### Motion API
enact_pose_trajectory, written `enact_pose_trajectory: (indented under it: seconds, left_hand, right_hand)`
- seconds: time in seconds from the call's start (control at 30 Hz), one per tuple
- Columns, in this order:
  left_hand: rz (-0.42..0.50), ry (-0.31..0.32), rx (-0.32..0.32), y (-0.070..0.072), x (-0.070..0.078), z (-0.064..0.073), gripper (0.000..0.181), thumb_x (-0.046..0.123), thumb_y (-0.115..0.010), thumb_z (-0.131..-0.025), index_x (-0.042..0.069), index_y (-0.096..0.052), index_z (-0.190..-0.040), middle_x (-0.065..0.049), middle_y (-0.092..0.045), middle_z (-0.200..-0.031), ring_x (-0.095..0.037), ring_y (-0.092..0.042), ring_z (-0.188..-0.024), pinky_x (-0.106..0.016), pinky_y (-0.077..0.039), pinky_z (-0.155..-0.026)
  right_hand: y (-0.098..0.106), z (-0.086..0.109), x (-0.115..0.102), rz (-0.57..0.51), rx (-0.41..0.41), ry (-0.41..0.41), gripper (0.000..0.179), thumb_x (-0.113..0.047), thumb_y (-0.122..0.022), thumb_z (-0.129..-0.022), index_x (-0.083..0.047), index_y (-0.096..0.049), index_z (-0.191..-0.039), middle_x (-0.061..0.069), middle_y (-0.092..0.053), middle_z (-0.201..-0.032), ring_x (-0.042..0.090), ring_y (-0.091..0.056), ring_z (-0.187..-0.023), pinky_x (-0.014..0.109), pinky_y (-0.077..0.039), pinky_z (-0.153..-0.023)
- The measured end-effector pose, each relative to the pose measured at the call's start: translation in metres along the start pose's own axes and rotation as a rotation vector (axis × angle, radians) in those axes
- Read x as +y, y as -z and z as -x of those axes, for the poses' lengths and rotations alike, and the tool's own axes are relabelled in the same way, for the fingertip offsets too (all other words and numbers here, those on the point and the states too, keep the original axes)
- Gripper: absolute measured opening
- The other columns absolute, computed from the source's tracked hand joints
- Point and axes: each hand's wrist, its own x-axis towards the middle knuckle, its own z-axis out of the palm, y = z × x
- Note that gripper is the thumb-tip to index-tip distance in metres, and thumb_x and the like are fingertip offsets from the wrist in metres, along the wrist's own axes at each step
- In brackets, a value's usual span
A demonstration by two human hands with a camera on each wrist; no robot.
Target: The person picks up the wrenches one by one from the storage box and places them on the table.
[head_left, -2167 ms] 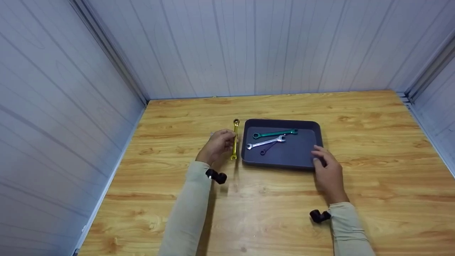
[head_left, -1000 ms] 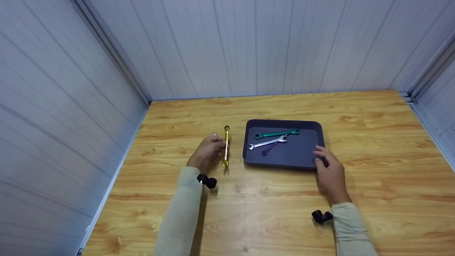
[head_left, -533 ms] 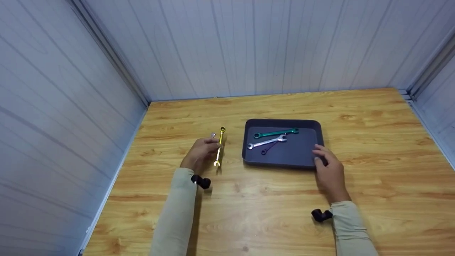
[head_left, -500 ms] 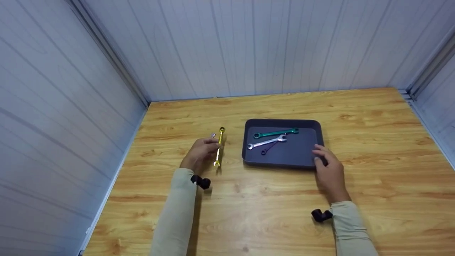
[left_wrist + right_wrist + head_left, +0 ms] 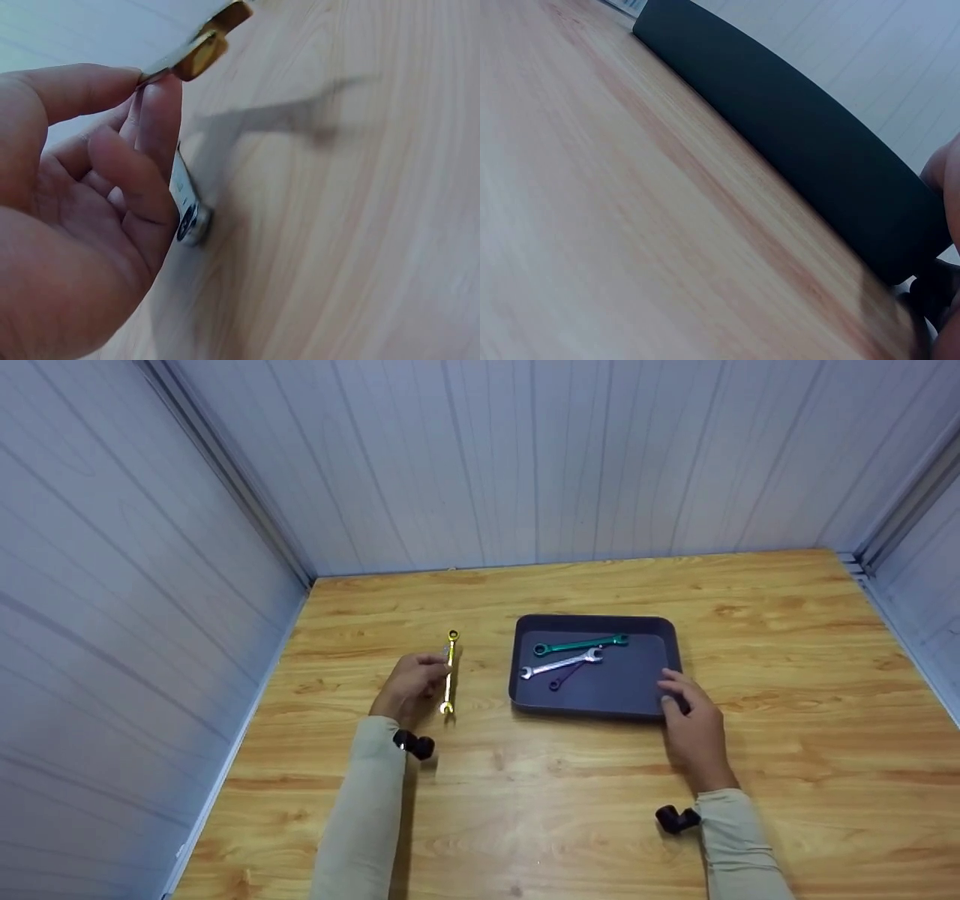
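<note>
The gold wrench (image 5: pixel 449 682) is held in the left hand (image 5: pixel 411 681), its shaft clamped between thumb and fingers. It is held just clear of the bench (image 5: pixel 525 810), to the left of the tray (image 5: pixel 585 709) and well apart from it, with its ring end pointed to the far side and its open end to the near side. In the left wrist view, its shadow is cast on the wood apart from it. Past the same hand a pale wrench (image 5: pixel 183 191) is partly seen, low by the bench; in the head view it is mostly hidden.

The tray's near right corner is touched by the right hand (image 5: pixel 696 727), whose fingers are bent over the rim; whether the rim is clamped cannot be told.

Three wrenches are held in the left and middle part of the tray. The green wrench (image 5: pixel 577 646) is laid farthest back, its ring end to the left. In front of it the silver wrench (image 5: pixel 561 663) is set at a slant, and the purple wrench (image 5: pixel 568 675) is crossed and partly covered by it.

Pale sleeves (image 5: pixel 367 802) are worn on both arms, with a small black device (image 5: pixel 414 745) at each wrist. The bench is backed by a panelled wall (image 5: pixel 480 457).
</note>
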Motion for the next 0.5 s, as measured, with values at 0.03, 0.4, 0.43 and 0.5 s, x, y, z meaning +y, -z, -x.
enact_pose_trajectory:
  seconds: [0.03,0.4,0.43,0.5]
  left_hand:
    - [-0.002,0.005,0.0,0.0013,-0.0014,-0.0001,0.027,0.007,-0.067,-0.094,-0.007,-0.067,-0.118,-0.004,-0.06,-0.08,-0.013,-0.05,-0.063,-0.023,-0.041,-0.054]
    - [-0.016,0.049,-0.005,0.0082,-0.0078,-0.0004,0.028,0.008,-0.068,-0.093,-0.003,-0.068,-0.119,-0.004,-0.061,-0.078,-0.012,-0.051,-0.063,-0.023,-0.044,-0.055]
    - [-0.011,0.047,-0.008,0.0078,-0.0078,-0.0008,0.028,0.008,-0.068,-0.093,-0.004,-0.068,-0.119,-0.004,-0.061,-0.078,-0.012,-0.051,-0.063,-0.023,-0.044,-0.056]
    - [-0.011,0.048,-0.016,0.0068,-0.0079,-0.0013,0.028,0.007,-0.067,-0.093,-0.004,-0.068,-0.119,-0.004,-0.061,-0.078,-0.012,-0.052,-0.064,-0.023,-0.044,-0.057]
  right_hand:
    - [-0.0003,0.001,0.0003,-0.002,-0.003,-0.002,0.029,-0.015,-0.052,-0.104,-0.006,-0.066,-0.128,-0.004,-0.054,-0.145,0.02,-0.038,-0.141,0.045,-0.031,-0.114]
    - [-0.0003,0.0015,0.0014,0.001,-0.001,0.028,0.028,-0.012,-0.053,-0.104,-0.004,-0.066,-0.126,-0.002,-0.054,-0.145,0.021,-0.04,-0.141,0.047,-0.032,-0.113]
    - [0.0,0.0015,0.0016,0.001,0.0,0.027,0.028,-0.013,-0.053,-0.104,-0.004,-0.066,-0.126,-0.002,-0.054,-0.145,0.021,-0.039,-0.141,0.047,-0.032,-0.113]
    - [0.0006,0.0024,0.0021,-0.001,0.003,0.025,0.028,-0.012,-0.053,-0.104,-0.004,-0.066,-0.127,-0.002,-0.054,-0.145,0.021,-0.039,-0.141,0.047,-0.032,-0.113]
